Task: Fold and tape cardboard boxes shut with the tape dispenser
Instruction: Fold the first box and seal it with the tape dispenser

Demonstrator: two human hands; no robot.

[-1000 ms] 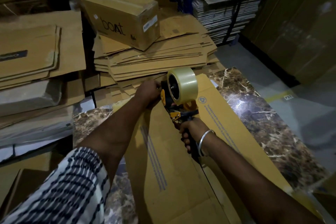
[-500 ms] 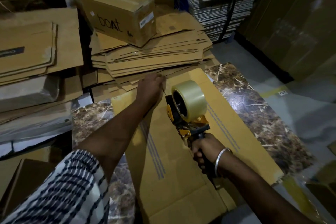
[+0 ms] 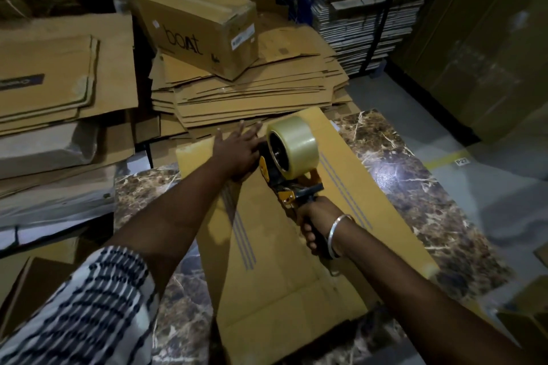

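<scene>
Taping step: left hand (image 3: pixel 237 151) flat, fingers straight on box (image 3: pixel 275 261); right hand (image 3: pixel 318 221) grips dispenser (image 3: pixel 289 166). Next: pull tape along seam.

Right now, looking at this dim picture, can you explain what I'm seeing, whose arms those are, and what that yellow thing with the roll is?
The camera sits on a person's head, looking down at their own arms. The left hand lies flat, fingers straight, pressing a flattened cardboard box on a marble-patterned table. The right hand has its grip round the handle of a tape dispenser carrying a clear tape roll. Behind lie stacked flat cardboard and a sealed box.
</scene>
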